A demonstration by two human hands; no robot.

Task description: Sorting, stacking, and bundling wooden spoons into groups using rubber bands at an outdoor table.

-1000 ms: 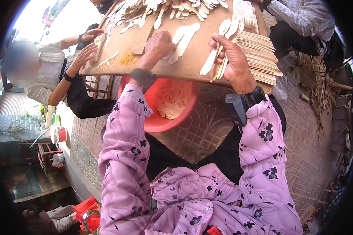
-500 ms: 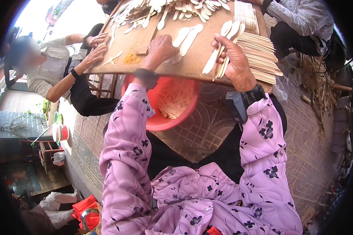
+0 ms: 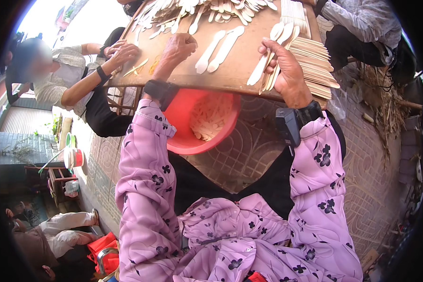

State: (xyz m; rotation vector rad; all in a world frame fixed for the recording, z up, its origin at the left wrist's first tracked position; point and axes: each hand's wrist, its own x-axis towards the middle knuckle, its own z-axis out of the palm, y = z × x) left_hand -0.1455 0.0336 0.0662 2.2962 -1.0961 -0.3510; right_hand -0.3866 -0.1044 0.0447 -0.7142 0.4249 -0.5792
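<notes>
Several pale wooden spoons [image 3: 276, 37] are bunched in my right hand [image 3: 289, 77], closed around them with the bowls pointing away from me and the handles slanting down to the near left. My left hand [image 3: 177, 49] hovers over the table's near left part with its fingers curled inward; whatever may be in them is hidden. Between my hands lie a wooden spoon [image 3: 209, 52] and, just right of it, more spoons [image 3: 226, 49] side by side. Yellow rubber bands [image 3: 152, 67] show partly behind my left wrist.
A heap of wooden spoons [image 3: 207, 9] covers the far side of the brown table [image 3: 202, 81]. Neat stacks of flat wooden pieces [image 3: 312, 63] line its right edge. A red basin [image 3: 178, 141] holding wooden pieces stands below. Co-workers sit at left [image 3: 68, 80] and far right [image 3: 362, 21].
My left hand has moved left and away from the loose spoons, which now lie uncovered. My right hand, still gripping its bunch, has shifted slightly right. The co-worker's hands at left have moved closer together.
</notes>
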